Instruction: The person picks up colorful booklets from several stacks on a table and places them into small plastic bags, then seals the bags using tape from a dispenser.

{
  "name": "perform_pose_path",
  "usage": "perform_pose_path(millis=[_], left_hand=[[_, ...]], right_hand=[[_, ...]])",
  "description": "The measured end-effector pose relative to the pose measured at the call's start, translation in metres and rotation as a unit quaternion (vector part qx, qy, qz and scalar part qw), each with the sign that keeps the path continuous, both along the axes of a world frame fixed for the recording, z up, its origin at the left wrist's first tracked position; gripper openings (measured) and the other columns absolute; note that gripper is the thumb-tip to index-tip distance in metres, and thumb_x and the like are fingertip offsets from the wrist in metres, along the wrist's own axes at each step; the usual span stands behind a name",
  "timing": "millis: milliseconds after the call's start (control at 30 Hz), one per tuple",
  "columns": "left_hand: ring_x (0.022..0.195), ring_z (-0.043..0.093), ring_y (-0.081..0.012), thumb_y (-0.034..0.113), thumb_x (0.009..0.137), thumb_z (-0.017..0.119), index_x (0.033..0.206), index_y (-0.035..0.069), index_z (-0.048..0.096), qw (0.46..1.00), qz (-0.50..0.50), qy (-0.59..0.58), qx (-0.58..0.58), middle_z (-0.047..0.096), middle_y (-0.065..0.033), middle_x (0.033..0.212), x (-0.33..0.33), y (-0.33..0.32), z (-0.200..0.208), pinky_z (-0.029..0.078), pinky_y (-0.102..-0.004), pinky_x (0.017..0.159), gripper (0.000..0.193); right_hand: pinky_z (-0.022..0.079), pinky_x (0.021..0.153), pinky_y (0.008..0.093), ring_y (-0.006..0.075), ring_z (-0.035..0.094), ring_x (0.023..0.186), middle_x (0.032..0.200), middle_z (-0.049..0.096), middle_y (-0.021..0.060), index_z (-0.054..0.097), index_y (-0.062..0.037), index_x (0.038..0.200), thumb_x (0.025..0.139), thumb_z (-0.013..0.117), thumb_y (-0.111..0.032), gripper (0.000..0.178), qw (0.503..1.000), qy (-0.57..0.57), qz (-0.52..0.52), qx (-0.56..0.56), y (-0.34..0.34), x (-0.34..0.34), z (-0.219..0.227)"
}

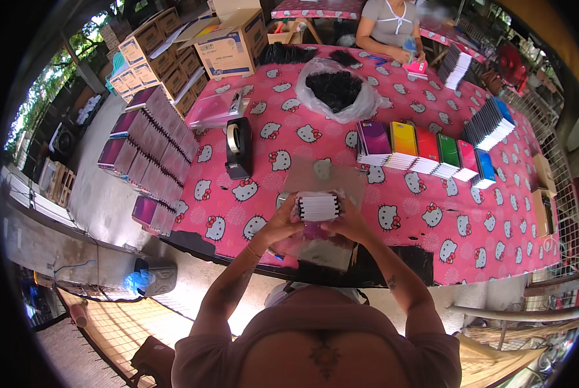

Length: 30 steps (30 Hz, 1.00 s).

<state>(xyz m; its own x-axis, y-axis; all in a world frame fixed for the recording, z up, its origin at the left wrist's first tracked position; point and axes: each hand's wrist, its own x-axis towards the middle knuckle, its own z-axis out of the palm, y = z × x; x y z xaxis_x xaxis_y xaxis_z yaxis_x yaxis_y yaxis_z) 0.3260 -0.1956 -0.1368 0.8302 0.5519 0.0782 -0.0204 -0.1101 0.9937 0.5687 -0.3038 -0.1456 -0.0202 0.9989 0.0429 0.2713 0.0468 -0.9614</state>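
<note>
Both my hands are closed around a stack of small spiral notebooks point(318, 208) near the table's front edge. My left hand point(283, 221) grips its left side and my right hand point(347, 223) its right side. White page edges face up, with dark bindings along the two sides. Something purple shows beneath, and what looks like clear plastic surrounds the stack. Under it lies a clear plastic sheet or bag point(351, 184) on the pink cartoon-print tablecloth point(393, 194). A black tape dispenser point(239, 152) stands beyond my left hand.
Piled notebooks point(148, 152) line the left edge. Colourful notebook stacks point(425, 149) stand at right. A plastic bag of black coils point(334, 90) and cardboard boxes point(231, 48) are farther back. Across the table, a person point(389, 29) handles a pink item point(417, 68).
</note>
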Motion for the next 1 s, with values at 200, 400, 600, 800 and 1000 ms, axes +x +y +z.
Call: perform_pose_path(millis=[200, 400, 600, 800, 1000], left_hand=[[0.135, 0.045, -0.0243, 0.002, 0.08, 0.072, 0.146, 0.005, 0.036, 0.996, 0.033, -0.004, -0.082, 0.049, -0.0107, 0.14, -0.004, 0.001, -0.003, 0.04, -0.0401, 0.112, 0.075], [0.118, 0.054, -0.023, 0.021, 0.082, 0.077, 0.135, 0.002, 0.054, 0.873, 0.4, 0.135, 0.243, 0.061, -0.0124, 0.122, -0.079, 0.108, 0.029, 0.05, -0.0362, 0.09, 0.061], [0.062, 0.051, -0.0106, 0.021, 0.083, 0.076, 0.099, 0.004, 0.073, 0.907, 0.418, 0.009, -0.05, 0.056, 0.0018, 0.067, -0.126, 0.187, -0.004, 0.046, -0.0292, 0.06, 0.023], [0.071, 0.066, -0.0178, 0.016, 0.084, 0.069, 0.087, 0.005, 0.068, 0.874, 0.467, -0.03, -0.13, 0.067, -0.0046, 0.073, -0.116, 0.15, -0.033, 0.05, -0.034, 0.06, 0.012], [0.065, 0.066, -0.0209, 0.017, 0.084, 0.066, 0.087, 0.002, 0.068, 0.676, 0.445, 0.391, 0.438, 0.067, -0.0092, 0.07, -0.106, 0.169, -0.006, 0.051, -0.0386, 0.06, 0.015]], right_hand=[[0.041, 0.11, 0.0496, 0.0335, 0.043, 0.136, 0.141, 0.046, 0.0201, 0.04, -0.0064, 0.14, 0.072, 0.088, -0.018, 0.084, 0.99, 0.09, -0.082, -0.071, -0.002, -0.028, 0.033], [0.037, 0.109, 0.05, 0.0345, 0.048, 0.13, 0.136, 0.053, 0.0092, 0.067, -0.0134, 0.109, 0.076, 0.081, -0.018, 0.037, 0.912, -0.3, -0.05, 0.274, -0.009, -0.022, 0.105], [0.034, 0.108, 0.051, 0.0303, 0.05, 0.128, 0.133, 0.054, 0.0074, 0.069, -0.0149, 0.104, 0.079, 0.077, -0.021, 0.027, 0.892, -0.356, -0.066, 0.27, -0.007, -0.058, 0.144], [0.034, 0.106, 0.0513, 0.027, 0.053, 0.123, 0.127, 0.056, 0.0065, 0.068, -0.0138, 0.109, 0.08, 0.077, -0.02, 0.032, 0.884, -0.369, -0.12, 0.259, -0.007, -0.077, 0.128], [0.035, 0.103, 0.0484, 0.025, 0.054, 0.118, 0.121, 0.059, 0.0032, 0.067, -0.0153, 0.114, 0.078, 0.078, -0.022, 0.038, 0.875, -0.404, -0.146, 0.221, -0.008, -0.088, 0.133]])
